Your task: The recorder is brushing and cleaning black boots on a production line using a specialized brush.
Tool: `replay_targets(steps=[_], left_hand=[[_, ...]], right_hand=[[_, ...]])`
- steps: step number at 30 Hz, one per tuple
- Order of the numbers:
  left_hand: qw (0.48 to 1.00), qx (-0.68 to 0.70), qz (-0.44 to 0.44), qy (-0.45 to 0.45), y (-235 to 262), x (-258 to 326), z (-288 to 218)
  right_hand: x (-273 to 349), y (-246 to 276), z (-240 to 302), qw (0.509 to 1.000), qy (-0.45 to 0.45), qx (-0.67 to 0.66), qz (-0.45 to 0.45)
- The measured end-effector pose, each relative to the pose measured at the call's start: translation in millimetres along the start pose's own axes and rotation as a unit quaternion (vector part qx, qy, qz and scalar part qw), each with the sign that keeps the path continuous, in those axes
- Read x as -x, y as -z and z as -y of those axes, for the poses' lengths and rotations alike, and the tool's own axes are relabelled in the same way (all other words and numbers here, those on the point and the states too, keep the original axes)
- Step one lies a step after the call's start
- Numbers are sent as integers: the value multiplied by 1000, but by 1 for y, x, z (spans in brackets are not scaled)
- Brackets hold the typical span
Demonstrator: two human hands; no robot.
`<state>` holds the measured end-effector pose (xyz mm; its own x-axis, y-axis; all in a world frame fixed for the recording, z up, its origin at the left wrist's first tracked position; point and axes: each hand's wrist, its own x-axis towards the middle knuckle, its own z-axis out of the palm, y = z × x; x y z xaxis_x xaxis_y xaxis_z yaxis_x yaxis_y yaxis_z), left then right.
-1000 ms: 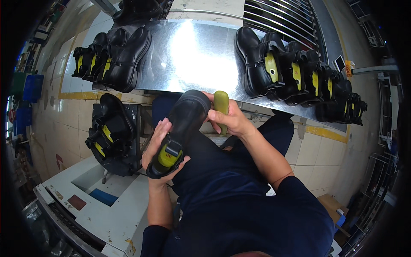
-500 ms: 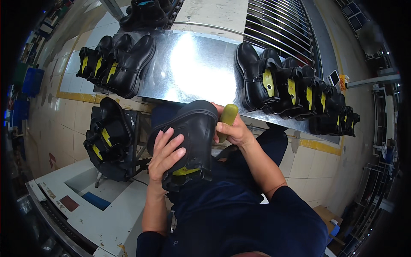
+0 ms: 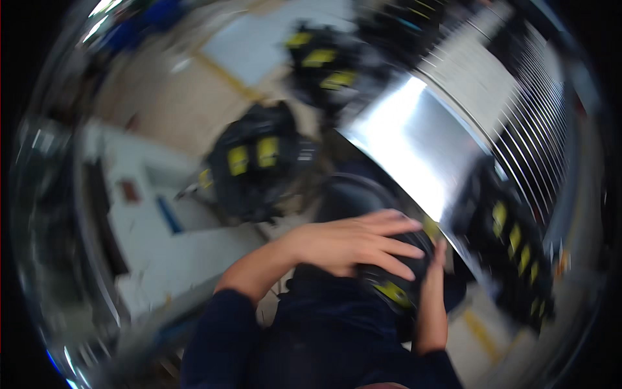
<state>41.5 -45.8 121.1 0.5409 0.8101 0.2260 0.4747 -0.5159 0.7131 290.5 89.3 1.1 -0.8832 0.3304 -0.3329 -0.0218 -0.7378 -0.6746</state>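
Though motion blur smears the view, the left hand [image 3: 353, 245] lies spread flat, fingers extended, over a black safety shoe [image 3: 389, 285] on the lap; the right hand [image 3: 435, 259] probably grips its far side.

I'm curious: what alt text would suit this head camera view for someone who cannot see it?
Blurred, tilted fisheye view: a person's left hand lies spread over a black shoe with yellow patches in their lap, the right hand at its far side. More black shoes sit beside a shiny metal table.
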Motion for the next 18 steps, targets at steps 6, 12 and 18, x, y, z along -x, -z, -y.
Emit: replay_targets(steps=[6, 12, 18], left_hand=[[952, -31, -301, 46, -12, 14, -9], [873, 222, -434, 32, -88, 10, -13], [439, 551, -708, -52, 24, 35, -65]], right_hand=[[14, -3, -13, 979, 201, -42, 7], [-14, -84, 13, 896, 430, 80, -75], [-70, -140, 30, 749, 528, 388, 96]])
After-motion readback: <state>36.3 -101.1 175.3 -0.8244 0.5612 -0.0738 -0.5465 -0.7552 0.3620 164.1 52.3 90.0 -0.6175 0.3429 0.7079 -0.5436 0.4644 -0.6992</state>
